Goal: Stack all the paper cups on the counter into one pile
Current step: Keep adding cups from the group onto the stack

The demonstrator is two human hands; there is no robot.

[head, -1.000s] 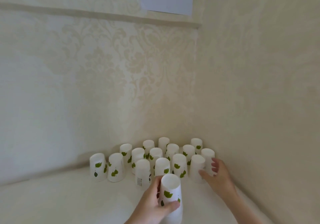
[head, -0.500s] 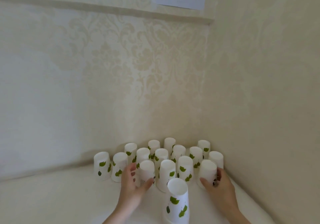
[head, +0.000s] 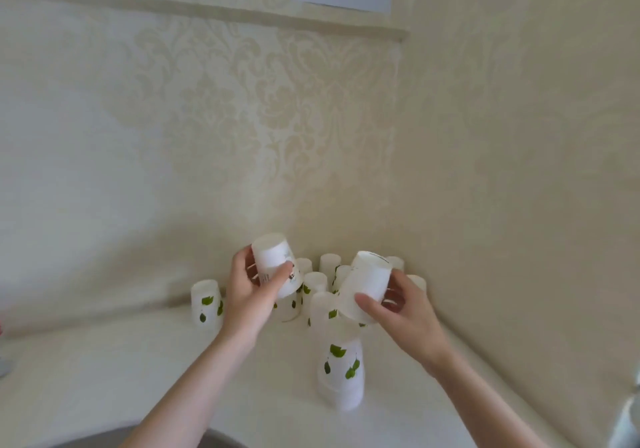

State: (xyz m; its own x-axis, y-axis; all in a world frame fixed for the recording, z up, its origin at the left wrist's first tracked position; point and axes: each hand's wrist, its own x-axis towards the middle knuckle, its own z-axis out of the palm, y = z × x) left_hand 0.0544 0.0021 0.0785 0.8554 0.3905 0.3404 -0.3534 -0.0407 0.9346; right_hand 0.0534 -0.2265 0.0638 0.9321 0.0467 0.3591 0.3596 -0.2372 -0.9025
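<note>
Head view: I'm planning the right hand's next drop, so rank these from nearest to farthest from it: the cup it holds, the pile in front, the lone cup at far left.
1. Cup in the right hand: tilted cup, gripped.
2. Pile: just below, nearer the camera.
3. Lone cup: far left, beyond the left hand.

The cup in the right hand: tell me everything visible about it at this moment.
The cup in the right hand looks like white paper, tapered, with its closed base up and tilted toward the left; no leaf print shows on the side facing the camera. The right hand grips its lower part, thumb in front, fingers behind. It is lifted off the counter, directly above the short pile of upside-down leaf-printed cups. Whether its rim touches the pile cannot be told.
</note>
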